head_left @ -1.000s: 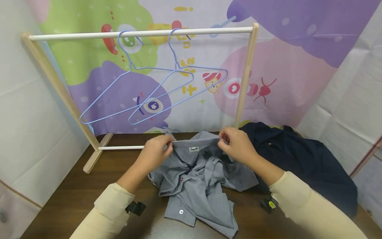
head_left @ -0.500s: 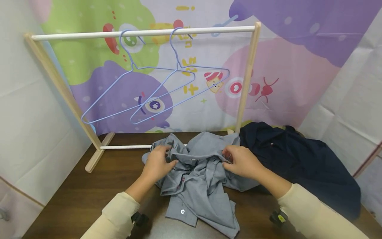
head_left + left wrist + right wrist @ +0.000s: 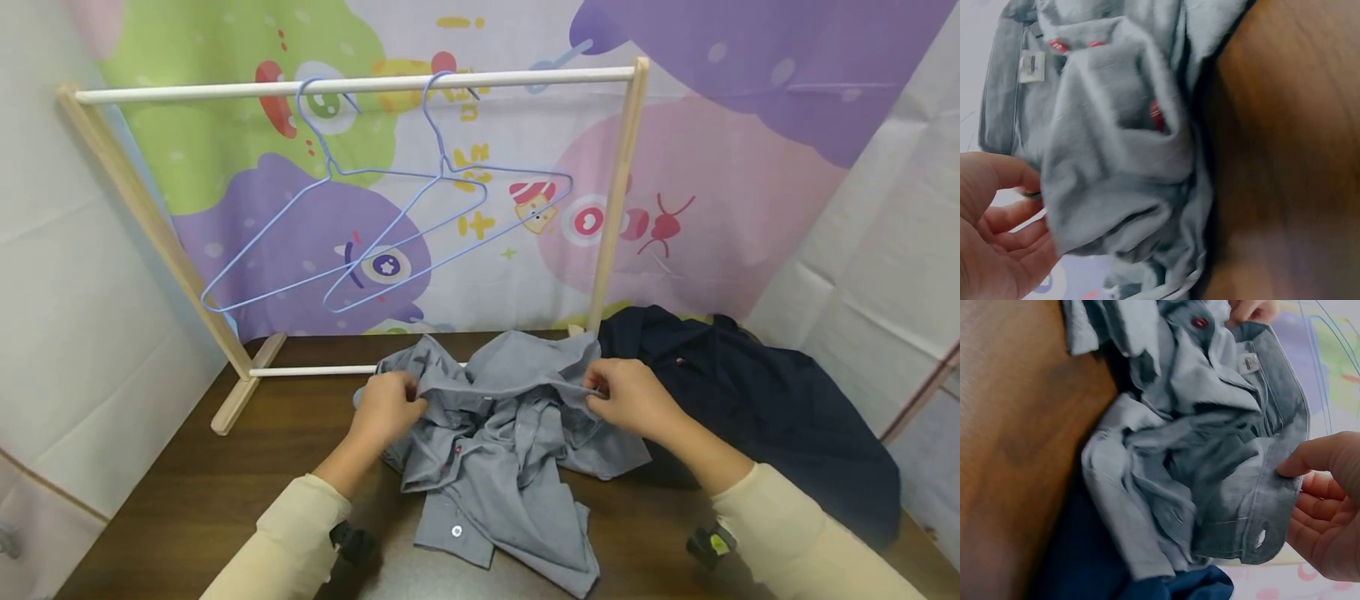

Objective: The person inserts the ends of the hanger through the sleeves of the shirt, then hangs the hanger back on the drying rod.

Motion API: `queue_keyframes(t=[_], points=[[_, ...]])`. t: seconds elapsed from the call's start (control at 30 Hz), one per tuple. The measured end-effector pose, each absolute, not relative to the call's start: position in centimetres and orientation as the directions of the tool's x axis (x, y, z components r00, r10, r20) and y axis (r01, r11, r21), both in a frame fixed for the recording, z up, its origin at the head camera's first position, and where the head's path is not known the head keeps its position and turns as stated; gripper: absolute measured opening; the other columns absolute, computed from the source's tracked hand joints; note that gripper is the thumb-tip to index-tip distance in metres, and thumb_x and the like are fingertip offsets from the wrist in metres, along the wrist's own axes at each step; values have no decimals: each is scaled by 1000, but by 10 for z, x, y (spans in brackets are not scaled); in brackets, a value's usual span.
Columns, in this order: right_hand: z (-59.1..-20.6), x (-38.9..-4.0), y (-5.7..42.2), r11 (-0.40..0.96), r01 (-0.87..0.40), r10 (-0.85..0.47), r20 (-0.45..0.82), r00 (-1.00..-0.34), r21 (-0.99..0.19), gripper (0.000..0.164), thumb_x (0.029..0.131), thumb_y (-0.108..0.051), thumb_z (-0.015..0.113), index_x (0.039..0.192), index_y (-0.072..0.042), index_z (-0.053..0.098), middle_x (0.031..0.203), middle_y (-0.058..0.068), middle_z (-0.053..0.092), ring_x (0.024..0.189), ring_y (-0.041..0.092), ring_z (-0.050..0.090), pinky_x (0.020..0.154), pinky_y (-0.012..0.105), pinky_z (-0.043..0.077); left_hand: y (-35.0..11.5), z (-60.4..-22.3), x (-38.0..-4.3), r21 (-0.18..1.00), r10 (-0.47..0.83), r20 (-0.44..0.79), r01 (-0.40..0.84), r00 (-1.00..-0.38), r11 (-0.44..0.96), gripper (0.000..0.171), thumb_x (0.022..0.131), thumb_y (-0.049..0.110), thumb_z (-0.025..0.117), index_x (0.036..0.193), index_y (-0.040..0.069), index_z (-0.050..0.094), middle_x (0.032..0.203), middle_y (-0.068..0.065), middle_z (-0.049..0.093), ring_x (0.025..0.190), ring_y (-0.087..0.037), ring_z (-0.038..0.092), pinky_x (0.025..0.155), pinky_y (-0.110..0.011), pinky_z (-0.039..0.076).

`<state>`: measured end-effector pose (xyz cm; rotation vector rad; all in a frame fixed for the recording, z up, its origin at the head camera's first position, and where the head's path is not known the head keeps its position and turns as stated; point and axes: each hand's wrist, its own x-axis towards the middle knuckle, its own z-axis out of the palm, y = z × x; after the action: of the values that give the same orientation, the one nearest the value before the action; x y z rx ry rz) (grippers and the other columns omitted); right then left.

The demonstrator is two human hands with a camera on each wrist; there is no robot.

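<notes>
A grey button shirt point(image 3: 510, 500) lies crumpled on the table, its collar raised toward the back. My left hand point(image 3: 386, 410) pinches the shirt at the left end of the collar; in the left wrist view its fingertips point(image 3: 1029, 178) meet the cloth edge. At the collar's other end my right hand point(image 3: 633, 400) grips the band, and the right wrist view has the thumb on its inner face with the fingers behind. A white label point(image 3: 1249, 363) shows inside the collar, and red buttonhole stitching point(image 3: 1157, 116) dots the front.
Behind the shirt stands a wooden rack point(image 3: 618, 192) with a white rail point(image 3: 187, 92). Two blue wire hangers, the left one point(image 3: 262, 233) and the right one point(image 3: 517, 171), hang from it. A dark navy garment point(image 3: 765, 417) lies on the table point(image 3: 172, 500) at the right.
Both hands have brought the collar down and nearer, and it has folded over. Since half a second ago, the right hand has shifted right and the left slightly left, spreading the collar.
</notes>
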<state>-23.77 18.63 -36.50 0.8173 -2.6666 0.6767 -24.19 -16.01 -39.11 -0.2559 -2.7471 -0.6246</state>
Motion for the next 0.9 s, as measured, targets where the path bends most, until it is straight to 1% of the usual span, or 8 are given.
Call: queue_keyframes(t=[0.1, 0.17, 0.3, 0.43, 0.53, 0.6, 0.73, 0.9], points=[[-358, -239, 192, 741, -565, -418, 409, -811, -362, 10, 77, -1, 72, 79, -8, 64, 69, -3, 59, 58, 9, 47, 56, 30, 42, -164, -383, -239, 415, 52, 442, 255, -896, 874, 10, 73, 8, 70, 68, 8, 61, 61, 0, 54, 58, -19, 50, 54, -37, 44], [-354, -240, 194, 747, -555, -394, 429, -813, -365, 10, 78, -1, 72, 81, -7, 64, 70, -2, 61, 58, 10, 48, 56, 31, 43, -166, -376, -236, 420, 25, 521, 281, -853, 863, 2, 74, 7, 68, 75, 5, 66, 66, -4, 59, 61, -22, 54, 58, -40, 47], [-347, -241, 197, 768, -535, -353, 464, -812, -352, 8, 82, -5, 72, 85, -7, 65, 75, 2, 64, 60, 13, 52, 57, 33, 45, -170, -362, -232, 397, -10, 666, 343, -746, 851, 9, 79, 5, 63, 85, 1, 69, 76, -12, 65, 67, -28, 60, 62, -45, 49], [-347, -242, 199, 791, -512, -349, 440, -828, -336, 7, 86, -9, 72, 90, -6, 67, 76, 1, 64, 63, 14, 54, 59, 35, 47, -175, -351, -230, 322, -4, 766, 379, -642, 868, 12, 84, 5, 63, 92, -1, 69, 84, -16, 69, 76, -35, 66, 66, -49, 51], [-351, -241, 199, 791, -516, -368, 418, -831, -330, 7, 87, -11, 71, 92, -6, 69, 77, 0, 64, 65, 13, 56, 60, 35, 48, -179, -347, -229, 259, 28, 806, 395, -591, 882, 12, 86, 6, 66, 95, -1, 70, 87, -16, 70, 80, -35, 67, 67, -50, 52], [-353, -241, 200, 789, -525, -371, 434, -821, -319, 6, 87, -10, 71, 92, -6, 70, 79, 1, 64, 66, 14, 55, 60, 35, 48, -182, -344, -228, 221, 55, 824, 409, -564, 886, 11, 87, 6, 68, 96, 0, 71, 87, -16, 71, 80, -34, 68, 66, -50, 52], [-347, -239, 202, 793, -541, -325, 557, -764, -279, 5, 87, -7, 69, 91, -4, 68, 82, 7, 63, 66, 18, 55, 60, 38, 47, -185, -340, -225, 155, 106, 855, 444, -508, 882, 9, 86, 4, 71, 94, 0, 71, 83, -15, 69, 76, -33, 67, 61, -49, 51], [-320, -239, 207, 811, -550, -247, 737, -629, -198, 7, 86, -2, 69, 92, 1, 65, 84, 14, 63, 69, 26, 57, 60, 43, 48, -181, -329, -223, 99, 151, 882, 489, -447, 867, 9, 87, 6, 70, 94, 0, 69, 81, -15, 68, 71, -33, 66, 56, -48, 51]])
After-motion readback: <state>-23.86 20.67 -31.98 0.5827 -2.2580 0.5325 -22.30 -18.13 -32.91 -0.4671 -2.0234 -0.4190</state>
